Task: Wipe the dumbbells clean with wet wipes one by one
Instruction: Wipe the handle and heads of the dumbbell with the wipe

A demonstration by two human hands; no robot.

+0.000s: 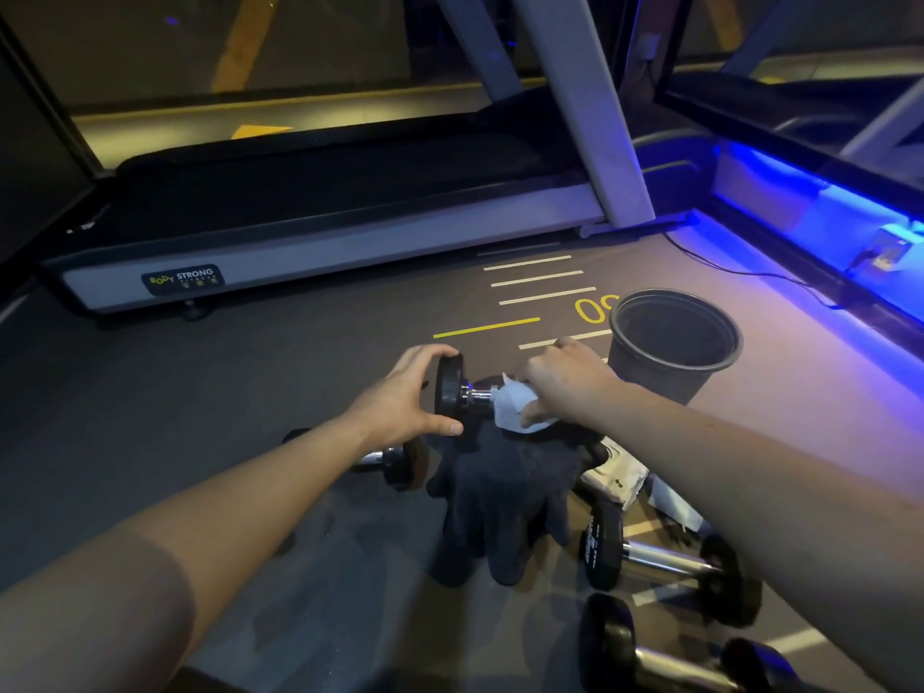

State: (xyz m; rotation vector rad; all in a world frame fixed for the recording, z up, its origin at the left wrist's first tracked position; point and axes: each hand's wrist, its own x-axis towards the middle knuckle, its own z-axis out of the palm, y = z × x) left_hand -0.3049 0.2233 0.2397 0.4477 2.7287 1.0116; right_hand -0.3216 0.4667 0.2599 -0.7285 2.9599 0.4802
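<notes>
Dumbbell axis runs left-right between my hands: left hand fingers cup the near plate, right hand pinches the wet wipe around the handle.

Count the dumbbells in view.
4: one held dumbbell between both hands, one under the left forearm, two at lower right. Others may be hidden.

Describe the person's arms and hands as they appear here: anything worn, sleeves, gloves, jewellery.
Both arms are bare from the hands back to the picture's lower edge; no sleeve shows. The left hand and the right hand wear no gloves, and no watch, ring or band is visible on either wrist or the fingers that show. The dim, blue-tinted light hides finer detail.
</notes>
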